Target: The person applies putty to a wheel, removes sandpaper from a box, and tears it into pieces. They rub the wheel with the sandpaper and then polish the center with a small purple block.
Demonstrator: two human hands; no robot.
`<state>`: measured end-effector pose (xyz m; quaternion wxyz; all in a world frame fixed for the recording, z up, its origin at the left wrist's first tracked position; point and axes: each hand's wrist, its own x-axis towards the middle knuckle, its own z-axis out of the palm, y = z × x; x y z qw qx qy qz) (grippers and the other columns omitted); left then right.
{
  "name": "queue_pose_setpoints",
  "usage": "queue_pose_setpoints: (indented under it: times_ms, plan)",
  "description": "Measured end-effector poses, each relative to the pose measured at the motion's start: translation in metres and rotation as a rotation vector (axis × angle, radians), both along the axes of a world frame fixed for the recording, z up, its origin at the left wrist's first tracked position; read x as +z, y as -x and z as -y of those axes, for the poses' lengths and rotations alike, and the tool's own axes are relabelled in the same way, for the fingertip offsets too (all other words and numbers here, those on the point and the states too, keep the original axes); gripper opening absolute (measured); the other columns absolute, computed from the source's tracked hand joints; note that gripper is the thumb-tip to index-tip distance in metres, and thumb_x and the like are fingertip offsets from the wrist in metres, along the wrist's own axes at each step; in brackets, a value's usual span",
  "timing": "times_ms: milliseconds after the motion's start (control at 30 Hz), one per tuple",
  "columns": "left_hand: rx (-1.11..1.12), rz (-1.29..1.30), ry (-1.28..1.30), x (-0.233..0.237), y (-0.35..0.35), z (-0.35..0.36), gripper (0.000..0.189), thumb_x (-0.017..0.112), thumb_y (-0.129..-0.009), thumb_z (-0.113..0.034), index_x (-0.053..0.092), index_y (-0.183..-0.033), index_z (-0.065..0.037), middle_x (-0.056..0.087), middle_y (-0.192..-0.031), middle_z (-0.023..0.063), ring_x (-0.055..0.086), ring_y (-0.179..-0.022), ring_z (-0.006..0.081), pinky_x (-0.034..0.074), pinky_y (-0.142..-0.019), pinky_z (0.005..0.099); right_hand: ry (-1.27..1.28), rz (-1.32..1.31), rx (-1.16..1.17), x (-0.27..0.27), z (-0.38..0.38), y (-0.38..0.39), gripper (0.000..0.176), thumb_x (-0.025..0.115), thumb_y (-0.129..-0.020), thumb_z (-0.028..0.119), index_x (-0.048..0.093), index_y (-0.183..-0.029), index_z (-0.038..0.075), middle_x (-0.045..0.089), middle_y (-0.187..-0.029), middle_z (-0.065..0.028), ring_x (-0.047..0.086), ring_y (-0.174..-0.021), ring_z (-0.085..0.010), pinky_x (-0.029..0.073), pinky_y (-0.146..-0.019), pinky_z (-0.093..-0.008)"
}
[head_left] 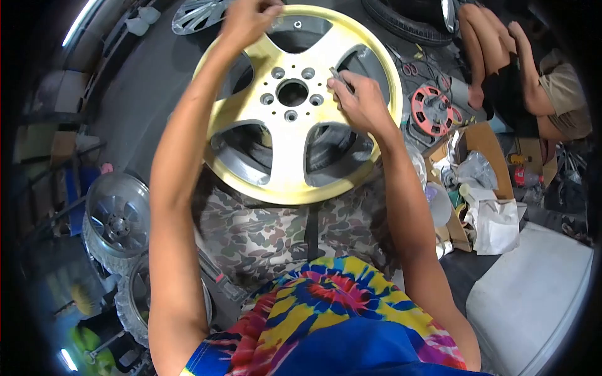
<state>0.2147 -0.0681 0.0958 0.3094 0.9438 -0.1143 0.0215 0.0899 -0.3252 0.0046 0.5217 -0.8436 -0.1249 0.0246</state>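
Note:
A five-spoke alloy wheel rim, coated in patchy pale yellow, lies face up in front of me. My left hand is at its upper left edge, with the fingers curled over the lip. Over the right-hand spoke, my right hand pinches a small, flat grey piece that looks like folded sandpaper. This piece is against the yellow face, to the right of the centre bore. Part of it is hidden by the fingers. Below the rim, camouflage cloth covers my lap.
Bare wheels stand at the left. A silver wheel and a tyre lie at the back. On the right are a red cable reel, a cardboard box of scraps and a white panel. Another person sits at the upper right.

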Motion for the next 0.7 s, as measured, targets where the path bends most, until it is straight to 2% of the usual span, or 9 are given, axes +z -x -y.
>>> queue_pose_setpoints:
  times_ms: [67,167,267,333,400,467,533,567,700]
  plan:
    - [0.001,0.443,-0.036,0.006,0.030,-0.034,0.028,0.072,-0.094,-0.030,0.077,-0.103,-0.004,0.077,-0.089,0.0075,0.071,-0.079,0.0146,0.054,-0.074,0.0303,-0.066,0.096,-0.005,-0.013,0.002,-0.002,0.031,0.063,-0.099,0.027,0.069,-0.098,-0.004,0.068,-0.090,-0.0277,0.064,-0.087,-0.0496,0.049,-0.076,-0.0506]
    - [0.302,0.244,-0.322,0.026,0.062,-0.118,0.037,0.071,-0.096,-0.038,0.076,-0.112,-0.004,0.075,-0.089,0.0068,0.067,-0.081,0.0122,0.052,-0.076,0.0286,-0.035,0.218,-0.036,-0.025,0.006,-0.001,0.033,0.063,-0.099,0.030,0.071,-0.101,-0.001,0.070,-0.091,-0.0267,0.066,-0.089,-0.0485,0.051,-0.079,-0.0527]
    - [0.315,0.213,-0.482,0.001,0.090,-0.252,0.029,0.074,-0.093,-0.032,0.074,-0.098,-0.003,0.072,-0.080,0.0101,0.064,-0.070,0.0148,0.051,-0.070,0.0336,-0.162,0.160,-0.071,-0.019,0.006,0.013,0.034,0.063,-0.098,0.029,0.070,-0.098,-0.003,0.069,-0.089,-0.0300,0.066,-0.088,-0.0487,0.051,-0.079,-0.0537]
    - [0.328,0.197,-0.600,-0.023,0.130,-0.293,0.025,0.078,-0.087,-0.024,0.071,-0.087,0.000,0.071,-0.074,0.0124,0.066,-0.067,0.0216,0.052,-0.067,0.0386,-0.123,0.373,-0.116,-0.026,0.007,0.017,0.029,0.064,-0.099,0.028,0.073,-0.102,0.000,0.068,-0.084,-0.0253,0.067,-0.082,-0.0445,0.050,-0.073,-0.0486]
    - [0.422,-0.036,-0.671,-0.049,0.163,-0.325,0.019,0.079,-0.086,-0.017,0.072,-0.088,0.001,0.073,-0.077,0.0137,0.071,-0.072,0.0220,0.055,-0.067,0.0380,-0.273,0.372,-0.137,-0.008,0.021,0.032,0.028,0.065,-0.099,0.028,0.073,-0.104,0.001,0.068,-0.081,-0.0234,0.067,-0.078,-0.0387,0.051,-0.072,-0.0454]
    - [0.503,-0.216,-0.615,-0.076,0.185,-0.343,0.017,0.078,-0.085,-0.015,0.073,-0.089,0.001,0.073,-0.077,0.0139,0.073,-0.073,0.0208,0.055,-0.067,0.0369,-0.380,0.323,-0.241,0.009,0.052,0.055,0.031,0.064,-0.102,0.033,0.075,-0.106,0.004,0.067,-0.075,-0.0122,0.060,-0.071,-0.0143,0.049,-0.066,-0.0323]
    - [0.420,-0.242,-0.319,-0.102,0.194,-0.372,0.017,0.078,-0.085,-0.013,0.073,-0.090,0.002,0.073,-0.076,0.0127,0.070,-0.068,0.0174,0.055,-0.065,0.0328,-0.424,0.225,-0.303,0.006,0.101,0.085,0.034,0.060,-0.105,0.036,0.075,-0.111,0.006,0.067,-0.077,0.0002,0.059,-0.070,-0.0059,0.047,-0.061,-0.0240]
    - [0.412,-0.251,-0.327,-0.103,0.194,-0.368,0.017,0.078,-0.085,-0.013,0.073,-0.090,0.002,0.073,-0.076,0.0127,0.070,-0.068,0.0174,0.055,-0.065,0.0328,-0.415,0.246,-0.460,-0.013,0.125,0.097,0.033,0.061,-0.103,0.035,0.074,-0.104,0.004,0.063,-0.073,-0.0072,0.063,-0.068,-0.0123,0.050,-0.062,-0.0335]
    - [0.396,-0.070,-0.475,-0.091,0.174,-0.311,0.021,0.075,-0.090,-0.018,0.073,-0.089,0.002,0.071,-0.071,0.0083,0.066,-0.064,0.0135,0.052,-0.061,0.0302,-0.148,0.128,-0.807,-0.111,0.238,0.185,0.039,0.058,-0.105,0.034,0.070,-0.102,-0.003,0.056,-0.078,-0.0121,0.053,-0.079,-0.0211,0.044,-0.074,-0.0359]
